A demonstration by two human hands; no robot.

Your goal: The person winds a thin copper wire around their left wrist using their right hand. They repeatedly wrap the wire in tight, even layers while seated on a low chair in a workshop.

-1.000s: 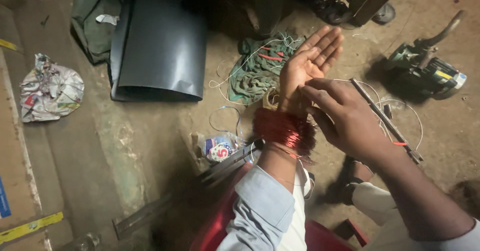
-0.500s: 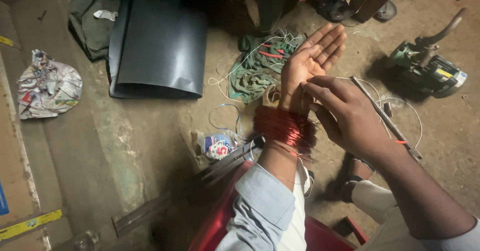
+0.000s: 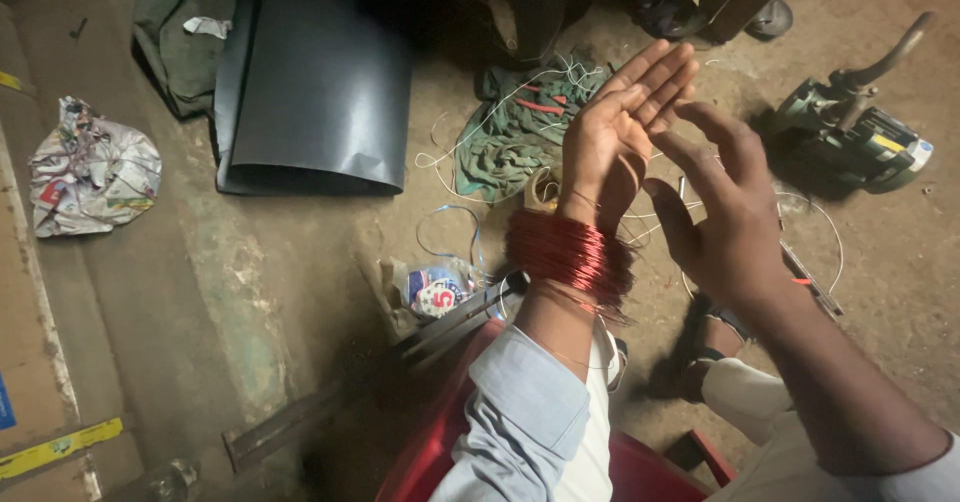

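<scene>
Here, in the head view, a coil of red wire [image 3: 570, 254] is seen wound around the wrist of the left hand [image 3: 615, 137], which is held flat with fingers straight. Just beside the coil, the right hand [image 3: 722, 214] is spread wide, holding nothing. Beyond the coil a green cloth [image 3: 505, 137] lies.

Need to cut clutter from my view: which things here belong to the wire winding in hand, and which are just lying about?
In the job:
- left hand, held up flat
- red wire coil wound round its wrist
- right hand, open beside the coil

Lying about:
- dark rolled sheet
- green cloth
- crumpled newspaper
- green machine
- metal bar
</scene>
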